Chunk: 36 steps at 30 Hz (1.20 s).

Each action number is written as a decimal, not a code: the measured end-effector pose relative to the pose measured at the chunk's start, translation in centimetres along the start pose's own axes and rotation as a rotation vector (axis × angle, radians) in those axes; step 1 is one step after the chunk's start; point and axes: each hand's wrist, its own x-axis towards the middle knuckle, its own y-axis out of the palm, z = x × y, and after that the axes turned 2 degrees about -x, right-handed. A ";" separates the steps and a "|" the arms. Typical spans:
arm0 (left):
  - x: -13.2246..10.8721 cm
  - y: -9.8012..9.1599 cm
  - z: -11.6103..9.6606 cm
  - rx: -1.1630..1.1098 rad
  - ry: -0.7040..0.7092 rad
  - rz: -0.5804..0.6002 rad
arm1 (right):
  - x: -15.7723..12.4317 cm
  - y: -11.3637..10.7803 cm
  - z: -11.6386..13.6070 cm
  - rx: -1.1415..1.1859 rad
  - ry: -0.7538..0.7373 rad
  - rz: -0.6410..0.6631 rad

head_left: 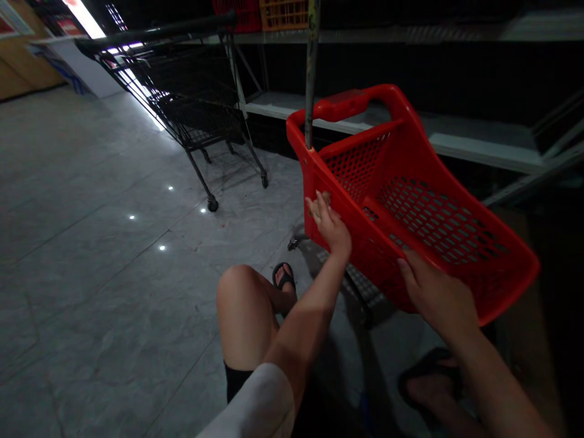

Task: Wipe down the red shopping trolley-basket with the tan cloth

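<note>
A red plastic shopping cart (337, 204) with a perforated basket stands in front of me, to the right. My left hand (332, 226) is against its near side panel, below the handle end. A small brownish, crumpled-looking thing (326, 198) shows at those fingers; its kind is unclear. On the basket's near rim, further right, my right hand (440, 298) grips with the thumb outside and the other fingers hidden over the edge.
A black wire shopping cart (182, 97) stands on the tiled floor (91, 274) at the back left. Behind the red cart runs a metal shelf rack (483, 151), with an upright pole (312, 73) near its handle. An orange crate (283, 14) sits on a shelf.
</note>
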 end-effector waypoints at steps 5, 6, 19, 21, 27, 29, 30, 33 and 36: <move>-5.5 -0.3 2.8 0.022 0.006 0.154 | 0.5 0.4 -0.7 -0.009 -0.014 -0.045; -5.5 -0.3 2.6 0.020 -0.001 0.161 | 0.6 0.5 -0.8 -0.008 -0.014 -0.051; 0.4 3.0 1.8 0.073 -0.209 -0.015 | 1.4 0.0 -0.2 -0.003 0.004 -0.053; 0.1 2.9 2.4 0.024 -0.225 -0.006 | 1.3 0.0 -0.1 -0.006 0.013 -0.041; -0.8 2.2 1.0 -0.064 -0.094 0.007 | 1.5 1.0 -0.6 0.156 -0.064 -0.101; -2.1 1.6 0.1 -0.076 -0.022 0.052 | 2.1 1.1 -1.1 0.278 -0.118 -0.118; -3.0 1.3 -0.2 -0.080 0.010 0.083 | 2.7 1.0 -1.3 0.336 -0.132 -0.100; -6.1 0.4 -0.7 -0.124 0.105 0.170 | 5.3 0.5 -1.5 0.490 -0.180 -0.010; -8.2 0.1 -0.5 -0.192 0.169 0.208 | 8.2 0.5 -0.9 0.654 -0.272 0.052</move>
